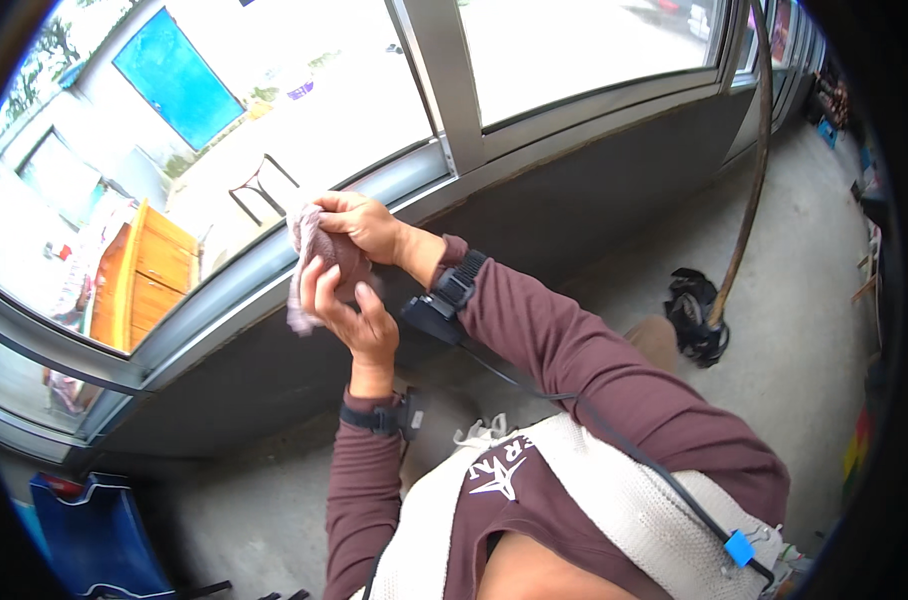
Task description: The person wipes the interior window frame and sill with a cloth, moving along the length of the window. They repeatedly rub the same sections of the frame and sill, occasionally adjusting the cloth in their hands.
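Observation:
A pinkish-grey cloth (305, 232) is bunched between my two hands, close above the metal window sill. My right hand (367, 225) grips its upper part between thumb and fingers. Just below, my left hand (352, 319) has its fingers curled against the cloth, with the thumb standing apart. One end of the cloth hangs down on the left, past the left fingers. Part of the cloth is hidden by my hands. Dark straps with small devices sit around both wrists.
Sliding windows with a metal frame (461, 97) stand over a dark low wall (574, 180). A long wooden pole (754, 165) ends in black plastic (695, 319) on the concrete floor. A blue folding seat (97, 532) is at lower left. Outside stands a wooden cabinet (161, 255).

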Demonstrator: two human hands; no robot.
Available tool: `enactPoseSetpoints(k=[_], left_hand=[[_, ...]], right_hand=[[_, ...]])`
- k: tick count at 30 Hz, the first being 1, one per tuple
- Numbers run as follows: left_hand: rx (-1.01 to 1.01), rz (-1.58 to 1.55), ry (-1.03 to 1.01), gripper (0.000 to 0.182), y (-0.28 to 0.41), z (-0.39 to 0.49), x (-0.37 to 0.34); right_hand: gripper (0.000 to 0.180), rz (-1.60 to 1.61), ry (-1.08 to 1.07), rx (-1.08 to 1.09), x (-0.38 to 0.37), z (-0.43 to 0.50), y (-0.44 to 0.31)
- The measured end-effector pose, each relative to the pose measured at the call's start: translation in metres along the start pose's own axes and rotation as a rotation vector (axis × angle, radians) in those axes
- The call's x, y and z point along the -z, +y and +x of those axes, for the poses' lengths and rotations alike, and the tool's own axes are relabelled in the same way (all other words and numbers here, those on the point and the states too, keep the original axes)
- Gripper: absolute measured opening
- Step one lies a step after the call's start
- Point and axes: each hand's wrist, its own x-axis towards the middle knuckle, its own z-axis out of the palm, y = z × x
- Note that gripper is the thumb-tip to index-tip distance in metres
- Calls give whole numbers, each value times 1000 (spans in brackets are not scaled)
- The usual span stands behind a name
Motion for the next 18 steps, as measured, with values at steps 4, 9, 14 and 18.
enactPoseSetpoints(k=[4,9,14,18], left_hand=[[12,147,-28,41,11,-22,52],[597,-459,-51,84,26,-86,66],[1260,-825,-219,56,30,-128,72],[1066,-834,-389,34,29,-156,65]], right_hand=[[30,353,26,-14,-21,-30,25],[34,-297,-97,-169,-46,-88,34],[47,-549,-236,-350,-19,-176,27],[41,-145,56,-612,38,-249,7]])
